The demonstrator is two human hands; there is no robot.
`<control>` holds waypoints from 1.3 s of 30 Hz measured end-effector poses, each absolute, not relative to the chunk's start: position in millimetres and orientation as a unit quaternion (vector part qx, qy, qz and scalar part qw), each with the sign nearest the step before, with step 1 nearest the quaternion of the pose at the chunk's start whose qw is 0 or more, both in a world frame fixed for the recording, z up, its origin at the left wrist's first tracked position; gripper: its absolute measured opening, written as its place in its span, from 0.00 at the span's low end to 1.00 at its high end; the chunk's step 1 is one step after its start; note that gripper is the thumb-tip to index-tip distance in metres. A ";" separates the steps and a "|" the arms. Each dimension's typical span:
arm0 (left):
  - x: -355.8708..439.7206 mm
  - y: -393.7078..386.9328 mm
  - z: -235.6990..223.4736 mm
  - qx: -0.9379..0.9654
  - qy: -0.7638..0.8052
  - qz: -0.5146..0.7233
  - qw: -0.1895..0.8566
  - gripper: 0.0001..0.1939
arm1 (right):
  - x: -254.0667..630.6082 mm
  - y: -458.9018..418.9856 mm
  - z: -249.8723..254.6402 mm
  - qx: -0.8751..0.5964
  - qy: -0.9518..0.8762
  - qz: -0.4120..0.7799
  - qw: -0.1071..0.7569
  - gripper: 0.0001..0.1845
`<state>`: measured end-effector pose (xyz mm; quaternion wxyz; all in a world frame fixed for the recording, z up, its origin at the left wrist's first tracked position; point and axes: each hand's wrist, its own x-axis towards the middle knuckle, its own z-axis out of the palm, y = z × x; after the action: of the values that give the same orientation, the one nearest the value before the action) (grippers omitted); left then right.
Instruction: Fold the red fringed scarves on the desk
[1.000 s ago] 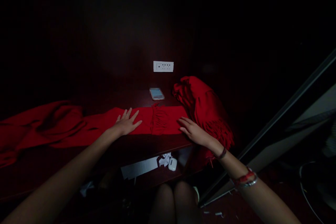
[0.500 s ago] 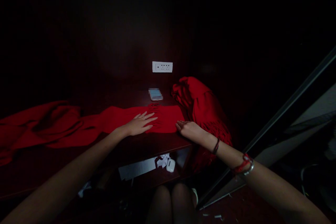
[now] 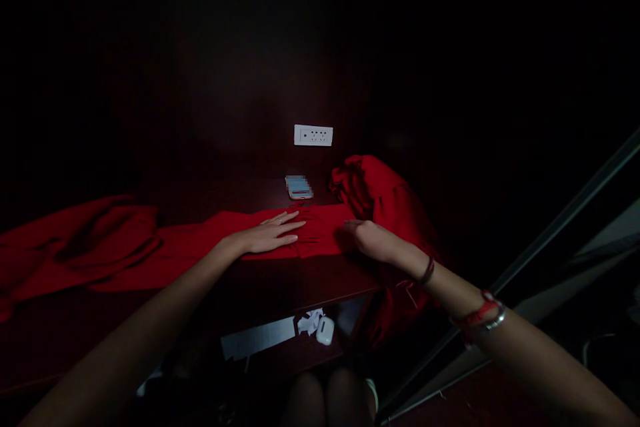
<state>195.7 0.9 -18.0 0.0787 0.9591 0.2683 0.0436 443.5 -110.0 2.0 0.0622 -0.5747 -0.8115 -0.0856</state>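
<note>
A long red scarf [image 3: 187,243] lies across the dark desk, rumpled on the left and flatter toward the middle. My left hand [image 3: 273,235] rests flat on the flatter stretch, fingers spread, a ring on one of them. At the right end of that stretch, my right hand [image 3: 373,238] is closed on the fabric edge, its fingertips partly in shadow. Just beyond this hand, a bunched heap of red fabric [image 3: 393,197] hangs over the desk's right side. Whether heap and strip are one piece, I cannot tell.
A phone [image 3: 299,187] lies behind the scarf, below a white wall socket [image 3: 313,135]. The shelf under the desktop [image 3: 300,280] holds a white earphone case [image 3: 325,331], crumpled paper [image 3: 310,321] and a flat grey piece [image 3: 260,338]. A dark slanting frame edge [image 3: 565,213] stands at right.
My right hand has moved a little to the right along the scarf's end, its fingers more curled. My left hand stays flat on the cloth. The view has shifted slightly.
</note>
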 end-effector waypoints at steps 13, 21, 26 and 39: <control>179.4 19.0 -39.8 0.888 0.456 0.005 0.057 0.34 | 411.8 -77.6 -2.8 -0.678 -0.721 0.142 -0.033 0.28; 127.2 46.8 -20.1 0.826 0.553 0.096 -0.045 0.26 | 350.2 -24.7 -12.2 -0.689 -0.711 0.038 0.132 0.30; 82.8 65.4 -23.7 0.832 0.545 0.095 0.039 0.23 | 350.5 -12.6 -38.7 -0.716 -0.690 0.086 0.061 0.30; 31.5 24.3 20.1 0.821 0.499 0.214 0.175 0.23 | 367.3 -10.4 -38.2 -0.701 -0.705 0.091 0.064 0.30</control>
<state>31.5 24.3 20.1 0.1753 0.8213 0.4990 0.2137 367.3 -10.4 -38.2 0.0640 -0.7006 -0.7048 0.0907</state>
